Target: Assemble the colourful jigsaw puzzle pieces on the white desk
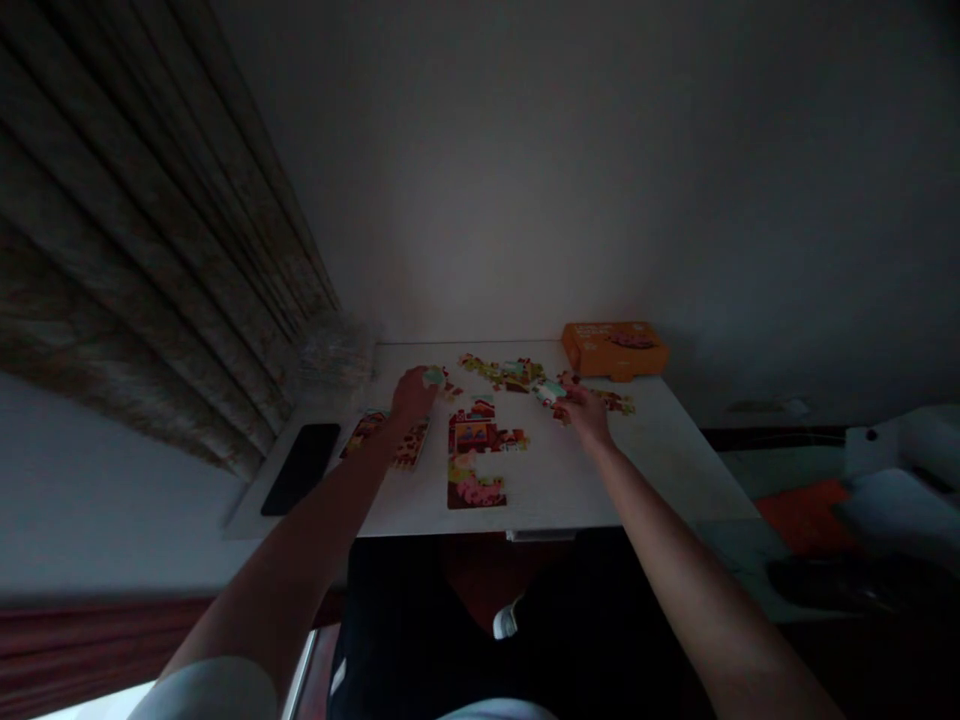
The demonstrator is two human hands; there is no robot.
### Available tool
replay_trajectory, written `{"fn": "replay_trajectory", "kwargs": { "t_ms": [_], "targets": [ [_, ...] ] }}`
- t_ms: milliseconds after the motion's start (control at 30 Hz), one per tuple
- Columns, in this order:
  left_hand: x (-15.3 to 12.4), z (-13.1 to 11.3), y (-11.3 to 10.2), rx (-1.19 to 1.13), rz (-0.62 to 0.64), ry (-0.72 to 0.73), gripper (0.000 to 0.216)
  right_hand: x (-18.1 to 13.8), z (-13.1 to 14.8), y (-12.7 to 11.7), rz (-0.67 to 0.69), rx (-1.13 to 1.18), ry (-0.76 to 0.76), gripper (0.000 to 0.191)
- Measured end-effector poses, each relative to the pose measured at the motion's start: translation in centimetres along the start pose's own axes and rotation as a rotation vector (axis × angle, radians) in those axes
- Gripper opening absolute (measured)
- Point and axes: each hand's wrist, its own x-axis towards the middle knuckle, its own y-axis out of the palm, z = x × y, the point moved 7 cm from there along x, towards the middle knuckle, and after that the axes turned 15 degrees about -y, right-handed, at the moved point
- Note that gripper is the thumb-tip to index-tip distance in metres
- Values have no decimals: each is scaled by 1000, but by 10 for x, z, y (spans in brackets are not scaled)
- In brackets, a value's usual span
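My left hand [411,394] is closed on a pale green jigsaw piece [434,376] at the back left of the white table. Over on the right, my right hand [586,408] pinches another light green jigsaw piece [548,390]. Between my arms lies a partly joined jigsaw puzzle [466,493], its left side forming a straight edge. Loose puzzle pieces [517,375] are scattered along the back, some close to both hands. Beneath my left forearm is a picture card [409,450], partly covered by the arm. The room is dim, so fine details are hard to make out.
An orange box [616,350] stands at the table's back right corner. On the left lie a black phone-like slab [301,468] and a clear plastic bag [336,352]. Curtains [150,200] hang on the left, and a wall rises behind the table [570,490].
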Motion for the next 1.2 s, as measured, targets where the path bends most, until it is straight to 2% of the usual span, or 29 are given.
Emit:
{"fn": "replay_trajectory", "kwargs": {
  "t_ms": [100,200,333,433,533,667,733,833,933,1033,1100,1200],
  "targets": [
    [13,3,6,40,25,-33,50,22,3,-5,-3,-169,-83,33],
    [20,-3,13,67,30,-59,50,35,6,0,56,-391,-176,31],
    [32,-6,18,75,39,-168,56,35,4,12,125,-592,-279,34],
    [41,-3,19,-74,52,-238,69,29,2,19,170,-688,-346,31],
    [46,-2,19,-285,33,-212,73,22,5,21,168,-723,-402,27],
    [45,-4,17,-480,-10,-155,59,10,16,21,120,-658,-451,25],
    [43,-10,15,-580,17,-116,53,3,22,24,116,-559,-467,22],
    [36,-29,13,-692,144,-17,55,-8,28,33,132,-324,-414,23],
    [18,-62,15,-774,419,165,56,-18,32,49,168,-30,-259,30],
    [-10,-94,20,-745,671,339,55,-32,39,71,263,203,-85,40],
    [-24,-108,23,-701,755,406,55,-42,45,84,334,284,-18,44],
    [-35,-121,28,-616,809,456,56,-51,51,94,367,333,-3,43]
  ]
}}
